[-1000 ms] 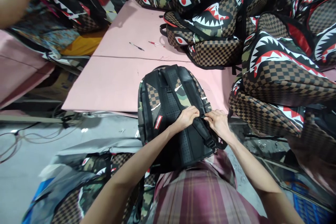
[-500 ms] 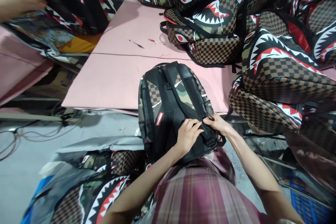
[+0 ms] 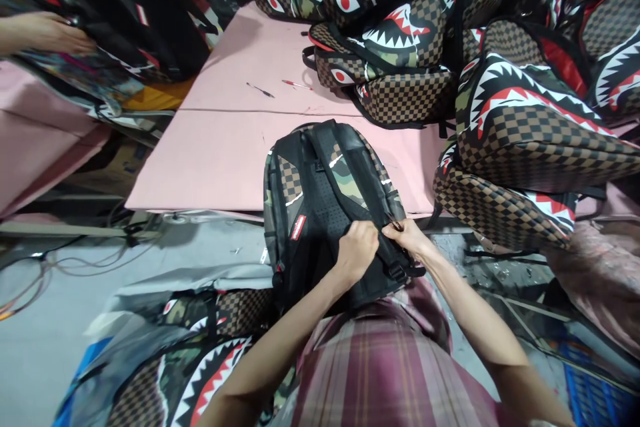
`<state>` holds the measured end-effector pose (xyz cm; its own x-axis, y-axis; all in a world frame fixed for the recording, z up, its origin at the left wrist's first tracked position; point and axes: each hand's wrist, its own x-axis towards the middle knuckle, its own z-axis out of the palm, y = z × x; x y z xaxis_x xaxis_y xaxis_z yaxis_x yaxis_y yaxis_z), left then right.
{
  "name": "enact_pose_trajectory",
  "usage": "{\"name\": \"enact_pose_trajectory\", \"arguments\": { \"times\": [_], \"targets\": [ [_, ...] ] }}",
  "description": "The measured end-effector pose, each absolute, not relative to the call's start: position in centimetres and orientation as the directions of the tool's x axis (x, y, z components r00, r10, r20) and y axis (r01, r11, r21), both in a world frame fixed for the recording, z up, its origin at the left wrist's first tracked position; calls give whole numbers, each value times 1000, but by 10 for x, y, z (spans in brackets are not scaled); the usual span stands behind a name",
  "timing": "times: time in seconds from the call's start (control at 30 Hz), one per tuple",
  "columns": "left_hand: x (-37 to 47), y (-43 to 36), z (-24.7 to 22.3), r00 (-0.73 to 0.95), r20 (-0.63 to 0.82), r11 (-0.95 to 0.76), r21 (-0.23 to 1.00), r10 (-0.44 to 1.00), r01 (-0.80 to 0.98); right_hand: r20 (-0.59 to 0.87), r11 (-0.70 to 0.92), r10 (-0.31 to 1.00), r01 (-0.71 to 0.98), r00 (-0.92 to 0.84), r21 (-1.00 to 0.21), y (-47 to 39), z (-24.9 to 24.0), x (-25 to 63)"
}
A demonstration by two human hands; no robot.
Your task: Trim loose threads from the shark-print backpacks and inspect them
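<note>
1. A pink-topped counter [image 3: 215, 163] stretches ahead, a seam running across it.
2. Another pink surface [image 3: 35, 137] stands to the left.
3. The floor [image 3: 30, 370] is pale grey; thin cables [image 3: 75, 273] loop over it on the left.
4. Blue slatted plastic [image 3: 595, 393] sits low at the right.

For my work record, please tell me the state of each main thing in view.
Black backpack with camouflage and checkered panels: strap side up
Left hand: fingers curled, against backpack
Right hand: pinching small dark item
Slim red pen: lying flat
Slim dark pen: lying flat
Brown checkered shark-print backpacks: piled
</note>
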<state>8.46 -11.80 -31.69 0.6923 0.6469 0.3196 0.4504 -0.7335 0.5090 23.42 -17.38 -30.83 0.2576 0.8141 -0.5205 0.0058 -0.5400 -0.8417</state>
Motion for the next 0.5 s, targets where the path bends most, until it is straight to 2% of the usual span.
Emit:
{"name": "enact_pose_trajectory", "arguments": {
  "times": [0.1, 0.3, 0.5],
  "targets": [
    [80, -114, -318, 587, 301, -618, 633, 751, 466, -550, -553, 799, -63, 242, -831, -173, -304, 233],
    [76, -127, -328, 727, 364, -798, 426, 582, 426, -556, -559, 793, -67, 250, -827, -173, -306, 232],
    [79, -120, -324, 824, 247, -832, 385, 509, 399, -510, -537, 814, 26, 279, -843, -173, -318, 229]
  ]
}}
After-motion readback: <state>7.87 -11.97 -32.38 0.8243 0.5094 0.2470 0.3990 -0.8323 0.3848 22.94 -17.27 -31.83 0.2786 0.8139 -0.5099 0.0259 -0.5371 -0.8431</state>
